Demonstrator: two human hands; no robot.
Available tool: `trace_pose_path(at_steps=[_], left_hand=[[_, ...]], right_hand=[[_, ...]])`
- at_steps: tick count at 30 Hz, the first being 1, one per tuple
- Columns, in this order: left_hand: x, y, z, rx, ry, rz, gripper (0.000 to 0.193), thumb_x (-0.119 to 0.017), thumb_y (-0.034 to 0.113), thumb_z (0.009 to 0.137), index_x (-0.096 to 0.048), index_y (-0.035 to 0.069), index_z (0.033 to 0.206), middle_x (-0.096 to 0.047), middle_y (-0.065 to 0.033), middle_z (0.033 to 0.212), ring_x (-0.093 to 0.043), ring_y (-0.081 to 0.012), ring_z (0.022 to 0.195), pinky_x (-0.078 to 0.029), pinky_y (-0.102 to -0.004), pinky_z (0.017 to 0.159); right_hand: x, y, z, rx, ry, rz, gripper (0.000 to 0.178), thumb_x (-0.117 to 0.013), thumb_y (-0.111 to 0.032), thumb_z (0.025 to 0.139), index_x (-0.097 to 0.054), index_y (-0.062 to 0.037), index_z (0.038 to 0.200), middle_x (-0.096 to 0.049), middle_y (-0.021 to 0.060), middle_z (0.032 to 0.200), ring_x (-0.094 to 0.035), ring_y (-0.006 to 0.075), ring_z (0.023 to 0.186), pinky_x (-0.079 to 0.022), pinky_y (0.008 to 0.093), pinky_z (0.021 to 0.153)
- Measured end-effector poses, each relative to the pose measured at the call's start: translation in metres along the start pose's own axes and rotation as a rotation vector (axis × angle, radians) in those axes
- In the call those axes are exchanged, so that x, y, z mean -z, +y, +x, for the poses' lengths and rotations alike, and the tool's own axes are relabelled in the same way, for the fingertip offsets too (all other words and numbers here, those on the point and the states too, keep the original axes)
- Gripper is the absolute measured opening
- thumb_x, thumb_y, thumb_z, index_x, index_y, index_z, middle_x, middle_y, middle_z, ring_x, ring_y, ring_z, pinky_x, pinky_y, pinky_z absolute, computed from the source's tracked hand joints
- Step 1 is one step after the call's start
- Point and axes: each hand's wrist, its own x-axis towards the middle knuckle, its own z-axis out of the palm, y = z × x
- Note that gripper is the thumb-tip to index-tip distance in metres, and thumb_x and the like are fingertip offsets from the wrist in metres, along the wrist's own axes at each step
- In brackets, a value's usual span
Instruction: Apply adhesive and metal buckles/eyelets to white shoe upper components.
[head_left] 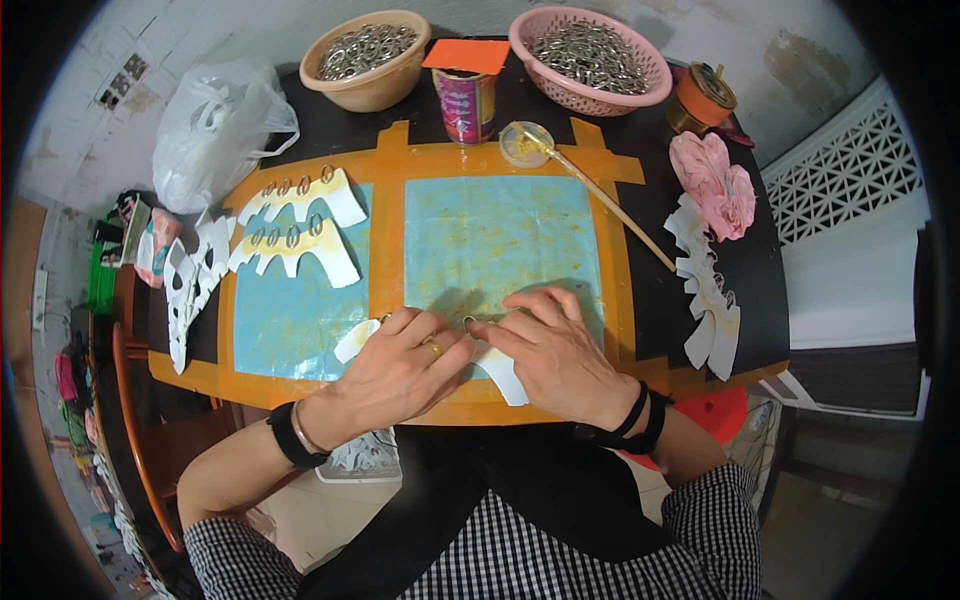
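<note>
A white scalloped piece (502, 375) lies at the near edge of the table, on the right-hand blue sheet (500, 240) and the orange tape. My left hand (405, 360) is closed over it, fingers curled down and hiding its middle. Opposite, my right hand (555, 355) has thumb and forefinger pinched by a small metal ring (469, 322) that stands up between the two hands. Two similar white pieces (315, 258), with several rings along their edges and yellowish smears, rest on the left blue sheet (300, 330).
A beige bowl (375, 97) and a pink basket (590, 100) of rings stand behind a purple cup (466, 108). A brush (615, 205) leans on a small dish (520, 150). Pink cloth (720, 190) and ringed white pieces (710, 325) lie right; a plastic bag (220, 130) sits left.
</note>
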Motion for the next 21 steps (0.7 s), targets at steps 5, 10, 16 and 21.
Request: trace_pose_path(at_steps=[5,10,16,21], left_hand=[[-0.018,0.016,0.006,0.239,0.154,0.004,0.039,-0.088,0.019,0.078,-0.075,0.012,0.114,-0.072,-0.0017,0.103,-0.063,-0.0256,0.107,-0.047,-0.0425,0.092],[-0.028,0.029,0.008,0.378,0.236,0.012,0.031,-0.087,0.015,0.080,-0.076,0.013,0.108,-0.072,0.0000,0.103,-0.063,-0.0260,0.106,-0.046,-0.0431,0.092],[-0.038,0.039,0.011,0.489,0.331,0.001,0.026,-0.086,0.010,0.081,-0.074,0.013,0.104,-0.072,0.0004,0.104,-0.064,-0.0253,0.109,-0.045,-0.0429,0.093],[-0.043,0.045,0.011,0.543,0.380,-0.002,0.026,-0.085,0.009,0.081,-0.073,0.013,0.105,-0.072,-0.0002,0.105,-0.064,-0.0256,0.111,-0.043,-0.0426,0.095]], right_hand=[[0.002,0.013,0.008,0.018,0.089,0.077,0.031,-0.064,0.001,0.086,-0.068,-0.0043,0.117,-0.075,0.0100,0.105,-0.059,0.0321,0.124,-0.039,0.0511,0.109],[0.007,0.018,0.015,0.077,0.069,0.074,0.023,-0.070,-0.002,0.086,-0.070,-0.0065,0.108,-0.074,0.0066,0.100,-0.060,0.0312,0.122,-0.040,0.0500,0.107],[0.003,0.019,0.020,0.098,0.068,0.066,0.017,-0.081,-0.011,0.083,-0.076,-0.0105,0.099,-0.072,0.0020,0.101,-0.061,0.0287,0.121,-0.041,0.0472,0.107],[-0.001,0.017,0.022,0.142,0.081,-0.013,0.007,-0.073,-0.009,0.086,-0.073,-0.0081,0.093,-0.069,0.0022,0.099,-0.060,0.0257,0.117,-0.041,0.0469,0.106]])
